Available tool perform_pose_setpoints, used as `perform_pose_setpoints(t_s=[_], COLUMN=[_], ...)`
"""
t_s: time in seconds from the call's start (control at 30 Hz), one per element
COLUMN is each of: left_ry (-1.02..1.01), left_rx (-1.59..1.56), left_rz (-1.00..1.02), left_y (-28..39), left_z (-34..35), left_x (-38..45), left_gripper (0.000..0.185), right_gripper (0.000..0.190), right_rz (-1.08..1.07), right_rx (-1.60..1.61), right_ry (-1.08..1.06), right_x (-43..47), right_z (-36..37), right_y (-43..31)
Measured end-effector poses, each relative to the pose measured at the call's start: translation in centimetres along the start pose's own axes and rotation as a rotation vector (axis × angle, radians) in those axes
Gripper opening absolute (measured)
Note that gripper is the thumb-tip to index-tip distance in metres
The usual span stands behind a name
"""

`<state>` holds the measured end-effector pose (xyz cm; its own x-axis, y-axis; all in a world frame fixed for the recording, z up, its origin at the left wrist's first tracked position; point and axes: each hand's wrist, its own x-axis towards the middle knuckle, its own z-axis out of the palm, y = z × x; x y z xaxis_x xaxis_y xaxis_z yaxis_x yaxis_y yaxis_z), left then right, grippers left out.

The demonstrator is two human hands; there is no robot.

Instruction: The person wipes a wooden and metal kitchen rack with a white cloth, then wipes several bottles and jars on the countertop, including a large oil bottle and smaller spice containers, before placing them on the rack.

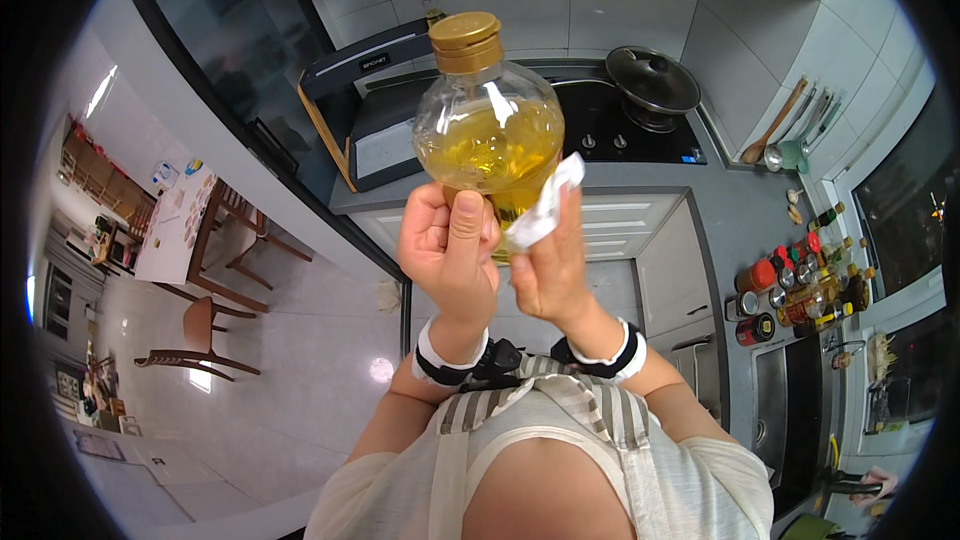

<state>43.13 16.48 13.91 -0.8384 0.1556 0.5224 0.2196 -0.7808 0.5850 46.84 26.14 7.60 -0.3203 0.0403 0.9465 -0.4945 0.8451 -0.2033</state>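
A clear plastic bottle of yellow cooking oil (487, 127) with a gold flip cap (466, 41) is held up in front of me, roughly upright. My left hand (454, 255) grips it around its narrower middle by what looks like the handle, thumb on the near side. In my right hand (555, 262) is a crumpled white tissue (549, 202), lying along the fingers and pressed against the bottle's right side. The lower part of the bottle is largely hidden behind both hands.
Behind the bottle, a black cooktop (592, 139) bears a lidded pan (654, 82). A dark rack-like appliance (386, 142) stands left of it. Several seasoning jars and bottles (806, 281) crowd the right counter beside the sink (772, 405). Utensils (799, 127) hang on the wall.
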Motion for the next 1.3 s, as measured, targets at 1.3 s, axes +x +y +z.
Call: perform_pose_setpoints(t_s=[1.3], left_ry=[-0.339], left_rx=[-0.277], left_rz=[-0.548], left_y=[-2.6], left_z=[-6.1], left_x=[1.4], left_gripper=[0.027], right_gripper=[0.091], right_rz=[0.997], right_rx=[1.303], right_ry=[-0.172], right_x=[5.9], right_z=[-2.5], right_y=[4.9])
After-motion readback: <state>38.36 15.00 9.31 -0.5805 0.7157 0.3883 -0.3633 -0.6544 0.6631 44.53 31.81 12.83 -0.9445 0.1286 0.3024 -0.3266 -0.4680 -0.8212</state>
